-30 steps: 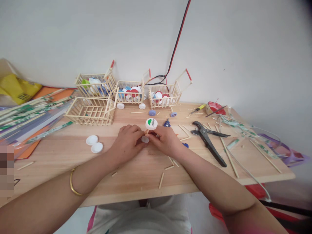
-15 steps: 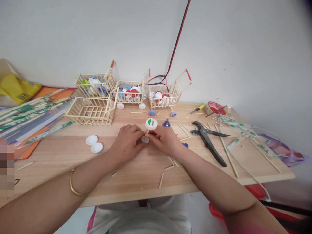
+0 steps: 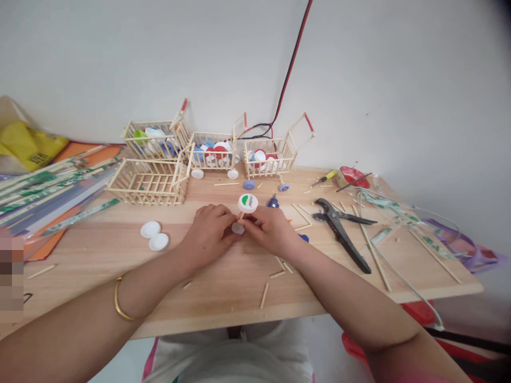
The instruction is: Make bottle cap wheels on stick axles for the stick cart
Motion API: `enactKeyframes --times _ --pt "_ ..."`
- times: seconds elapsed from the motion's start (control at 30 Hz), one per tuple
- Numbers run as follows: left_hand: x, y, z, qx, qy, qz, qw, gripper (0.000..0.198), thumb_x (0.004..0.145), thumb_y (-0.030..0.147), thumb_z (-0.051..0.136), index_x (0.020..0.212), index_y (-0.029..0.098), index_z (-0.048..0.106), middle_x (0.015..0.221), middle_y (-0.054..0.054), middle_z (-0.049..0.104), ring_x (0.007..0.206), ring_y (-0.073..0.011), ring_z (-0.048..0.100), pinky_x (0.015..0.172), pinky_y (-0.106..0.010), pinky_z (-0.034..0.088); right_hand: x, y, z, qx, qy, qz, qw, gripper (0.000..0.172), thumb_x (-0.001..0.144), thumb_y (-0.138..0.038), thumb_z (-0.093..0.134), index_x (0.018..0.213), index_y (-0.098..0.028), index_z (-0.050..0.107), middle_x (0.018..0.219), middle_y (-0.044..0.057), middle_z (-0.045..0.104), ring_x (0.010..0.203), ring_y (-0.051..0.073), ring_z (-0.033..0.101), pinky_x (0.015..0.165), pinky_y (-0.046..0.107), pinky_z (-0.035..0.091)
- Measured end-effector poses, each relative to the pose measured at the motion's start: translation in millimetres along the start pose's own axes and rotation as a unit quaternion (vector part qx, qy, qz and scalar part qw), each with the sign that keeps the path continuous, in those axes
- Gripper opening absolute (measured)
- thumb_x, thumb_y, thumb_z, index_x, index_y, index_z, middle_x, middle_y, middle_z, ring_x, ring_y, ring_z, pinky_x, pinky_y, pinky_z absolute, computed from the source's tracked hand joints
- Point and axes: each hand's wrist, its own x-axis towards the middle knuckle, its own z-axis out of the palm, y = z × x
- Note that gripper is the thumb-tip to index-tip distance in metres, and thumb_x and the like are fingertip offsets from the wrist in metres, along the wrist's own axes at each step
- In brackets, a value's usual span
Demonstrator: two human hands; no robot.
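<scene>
Both hands meet over the middle of the wooden table (image 3: 223, 287). Between them is a short stick (image 3: 241, 215) with a white cap (image 3: 248, 203) bearing a green mark at its far end and a pale cap (image 3: 238, 228) at its near end. My left hand (image 3: 211, 231) is closed, its fingertips at the stick and the near cap. From the other side, my right hand (image 3: 265, 229) pinches the stick between thumb and curled fingers. Two white caps (image 3: 150, 230) (image 3: 158, 242) lie to the left, touching each other.
Behind stand small stick-built carts (image 3: 213, 154) holding caps, and a stick basket (image 3: 147, 183). Black pliers (image 3: 343, 234), a knife (image 3: 327, 177), a red bowl (image 3: 353, 177) and loose sticks (image 3: 264, 296) lie rightward. Wrapped sticks (image 3: 59, 175) cover the far left.
</scene>
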Motion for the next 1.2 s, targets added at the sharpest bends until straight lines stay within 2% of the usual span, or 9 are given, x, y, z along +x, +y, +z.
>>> enactKeyframes --times 1.2 --pt "-0.1 0.4 -0.5 -0.005 -0.002 -0.002 1.0 0.016 0.084 0.033 0.058 0.092 0.021 0.065 0.092 -0.006 0.061 0.09 -0.0227 0.055 0.081 -0.039 0.04 0.1 2.4 1.3 -0.006 0.002 0.003 1.0 0.009 0.085 -0.018 0.055 0.082 -0.017 0.063 0.076 0.002 0.066 0.067 0.013 0.058 0.061 0.022 0.039"
